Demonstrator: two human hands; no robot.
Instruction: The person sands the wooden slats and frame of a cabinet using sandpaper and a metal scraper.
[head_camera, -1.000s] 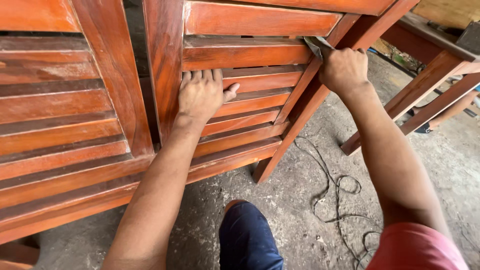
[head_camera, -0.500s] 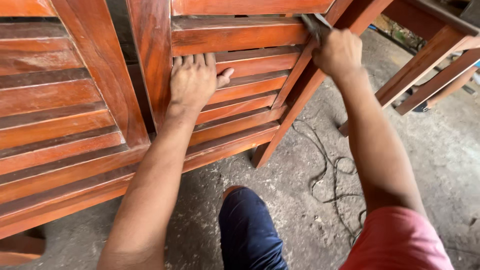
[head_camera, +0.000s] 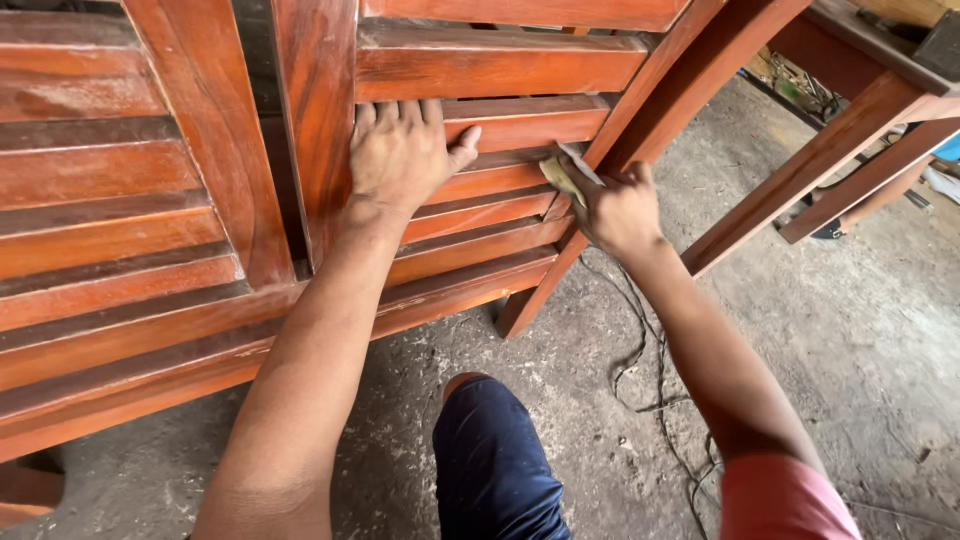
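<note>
A reddish-brown wooden louvered panel (head_camera: 500, 70) leans in front of me, with horizontal slats between upright rails. My left hand (head_camera: 400, 150) lies flat on the slats, fingers together and pointing up, thumb out to the right. My right hand (head_camera: 615, 210) grips a small folded piece of sandpaper (head_camera: 562, 175) and presses it against the right end of a slat, where it meets the slanted side rail (head_camera: 650, 100).
A second louvered panel (head_camera: 100, 200) stands at the left. A wooden frame (head_camera: 850, 130) rises at the right. A dark cable (head_camera: 650, 380) trails over the grey concrete floor. My knee in dark blue trousers (head_camera: 490, 460) shows at the bottom.
My right hand has come down from the top of the side rail to a lower slat end, with the sandpaper. My left hand stays flat on the slats.
</note>
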